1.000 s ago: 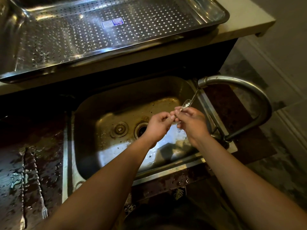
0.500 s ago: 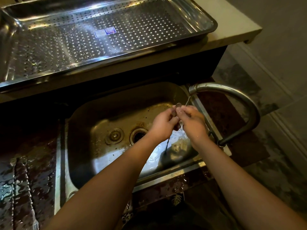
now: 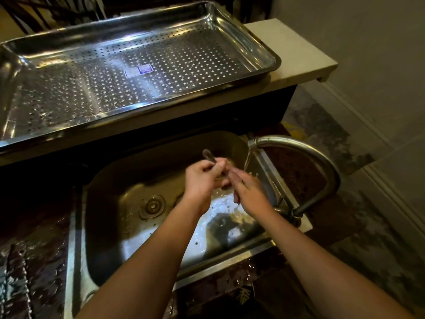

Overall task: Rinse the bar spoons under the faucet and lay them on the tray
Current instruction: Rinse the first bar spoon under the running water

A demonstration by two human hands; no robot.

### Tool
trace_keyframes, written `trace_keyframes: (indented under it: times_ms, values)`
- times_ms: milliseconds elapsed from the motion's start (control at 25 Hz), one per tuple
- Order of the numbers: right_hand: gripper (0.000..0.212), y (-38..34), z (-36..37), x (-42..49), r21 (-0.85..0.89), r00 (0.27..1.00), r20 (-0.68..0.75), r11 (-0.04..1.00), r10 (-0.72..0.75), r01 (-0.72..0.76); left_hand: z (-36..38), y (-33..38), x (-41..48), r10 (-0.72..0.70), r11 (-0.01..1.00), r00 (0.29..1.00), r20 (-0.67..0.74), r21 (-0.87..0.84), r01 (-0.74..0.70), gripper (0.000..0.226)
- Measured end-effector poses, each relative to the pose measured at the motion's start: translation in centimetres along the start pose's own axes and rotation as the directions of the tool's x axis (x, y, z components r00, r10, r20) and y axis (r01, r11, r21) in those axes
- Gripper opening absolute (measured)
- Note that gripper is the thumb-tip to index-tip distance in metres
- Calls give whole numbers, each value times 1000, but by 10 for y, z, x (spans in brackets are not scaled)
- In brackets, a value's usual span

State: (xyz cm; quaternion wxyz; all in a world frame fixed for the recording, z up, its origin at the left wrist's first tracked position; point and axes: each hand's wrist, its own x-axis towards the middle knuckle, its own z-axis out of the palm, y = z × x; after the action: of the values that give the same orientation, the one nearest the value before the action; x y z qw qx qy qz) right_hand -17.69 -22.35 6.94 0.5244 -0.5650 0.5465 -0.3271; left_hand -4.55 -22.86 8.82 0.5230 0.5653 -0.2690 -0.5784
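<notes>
Head view, the only one:

- Bar spoon (image 3: 208, 155): over the sink (image 3: 78, 226), held between both hands. The bowl end pokes up and back out of the top of the left fist, tilted away from the person. A short bit of stem shows in the gap between the hands. The rest is hidden in the palms.
- Left hand (image 3: 202, 180): fingers curled tight round the stem and thumb folded over the top. The spoon exits just above the index knuckle.
- Right hand (image 3: 249, 192): fingers (image 3: 232, 172) stretched up-left, tips touching the left hand where the stem comes out. It's motion-blurred, so I cannot tell whether they pinch the stem or just lie against it. The thumb hangs down on the near side.
- Faucet (image 3: 322, 162): curved spout reaching over the sink's right rim, with the water (image 3: 247, 158) running. The stream drops just right of the right fingertips, onto the back of that hand. The spoon bowl sits left of the stream, clear of it.
- Sink floor is wet and glaring, with a drain strainer (image 3: 152, 206) left of the left wrist.
- Perforated tray (image 3: 264, 49): on the raised ledge (image 3: 296, 49) behind the sink, well apart from the hands. It carries a blue sticker (image 3: 138, 70) on its floor, and no spoon lies in the visible part.
- Dark countertop (image 3: 34, 261) left of the sink is wet. There are some thin metal pieces at the far left edge, too blurred to identify.
</notes>
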Motion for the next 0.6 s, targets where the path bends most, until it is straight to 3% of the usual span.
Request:
trace_keyframes:
  times_ms: [120, 280, 440, 520, 600]
  values:
    - [30, 5, 2, 7, -265, 996, 0, 960, -92, 89, -13, 7, 1, 6, 992, 999, -39, -123, -11, 11]
    - [44, -4, 9, 19, -358, 992, 2, 926, -128, 121, -22, 13, -5, 20, 974, 998, -59, -224, -33, 11]
    - [39, -5, -10, 19, -446, 991, -137, 892, 10, -70, -61, 30, -1, -3, 905, 975, -220, -416, -91, 12]
    - [30, 0, -8, 19, -282, 960, -262, 943, 103, -178, -75, 27, -3, -65, 872, 961, -267, -484, -75, 13]
    - [19, -1, -2, 22, 237, 905, -317, 948, 283, -213, -76, 20, -8, -143, 832, 949, -282, -554, -39, 12]
